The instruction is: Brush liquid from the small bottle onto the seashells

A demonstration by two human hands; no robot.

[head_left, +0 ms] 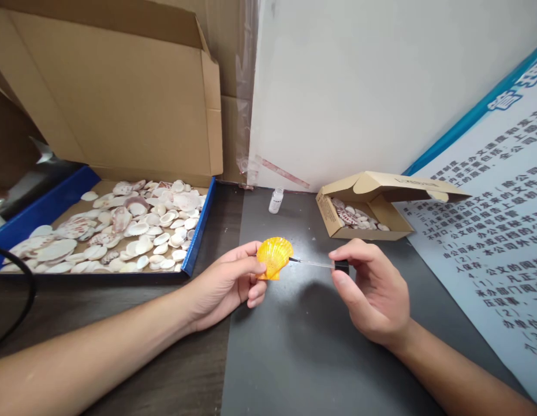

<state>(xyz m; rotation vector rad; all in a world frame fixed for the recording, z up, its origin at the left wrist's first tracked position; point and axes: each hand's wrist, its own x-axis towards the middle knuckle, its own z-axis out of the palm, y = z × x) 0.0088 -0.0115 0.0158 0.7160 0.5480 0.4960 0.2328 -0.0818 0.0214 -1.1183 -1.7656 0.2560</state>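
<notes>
A yellow-orange scallop shell [275,256] is pinched between the thumb and fingers of my left hand [234,283], its ribbed fan facing up and toward me. My right hand [375,292] grips the black cap of a small applicator brush [314,263] between thumb and fingers. Its thin clear stem points left, and the dark bristle tip meets the right edge of the shell. Beyond both hands a small glass bottle [275,202] with a white label stands upright and uncapped on the grey mat [268,358].
At left a blue-edged cardboard box [199,225] lies open, full of pale shells [134,225]. A smaller open carton [372,232] at right holds several shells. A white panel [338,86] stands behind, and a printed poster [489,231] leans at right. A black cable [32,283] curves at far left.
</notes>
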